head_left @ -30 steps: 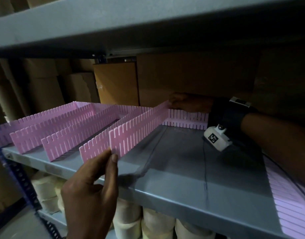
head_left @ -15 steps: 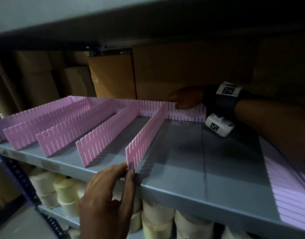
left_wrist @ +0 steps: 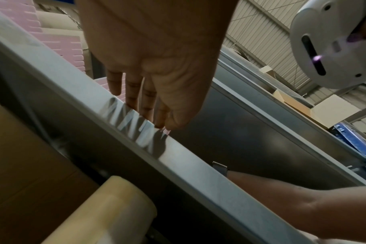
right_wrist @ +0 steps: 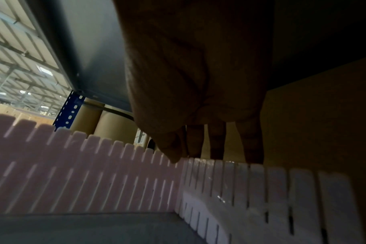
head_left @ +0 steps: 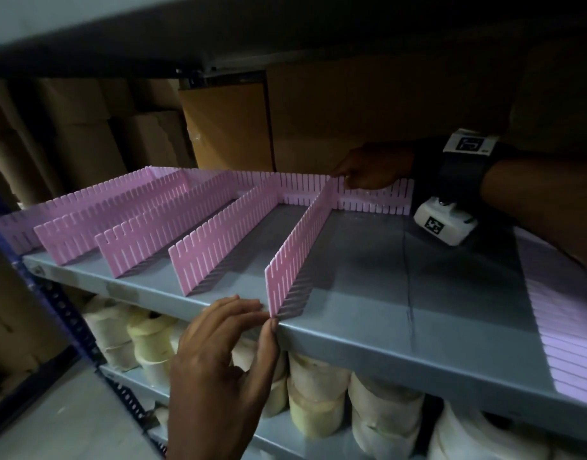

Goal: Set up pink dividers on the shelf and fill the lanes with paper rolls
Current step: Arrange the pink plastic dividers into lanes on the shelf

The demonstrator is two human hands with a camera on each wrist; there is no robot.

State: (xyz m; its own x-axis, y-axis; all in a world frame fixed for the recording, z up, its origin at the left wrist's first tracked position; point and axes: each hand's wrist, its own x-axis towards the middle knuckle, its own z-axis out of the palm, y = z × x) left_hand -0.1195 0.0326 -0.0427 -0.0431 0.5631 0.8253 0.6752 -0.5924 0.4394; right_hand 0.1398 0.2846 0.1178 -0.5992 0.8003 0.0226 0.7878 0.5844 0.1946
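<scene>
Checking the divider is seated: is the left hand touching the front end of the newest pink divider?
Touching. In the head view the left hand pinches the divider's front bottom corner at the shelf edge.

1. Pink dividers: slotted plastic strips, upright on edge on the grey shelf, running front to back in parallel and meeting a slotted cross strip along the rear.
2. Rightmost divider: upright, front end at the shelf edge.
3. Paper rolls: cream, standing on the lower shelf; lanes above hold none.
</scene>
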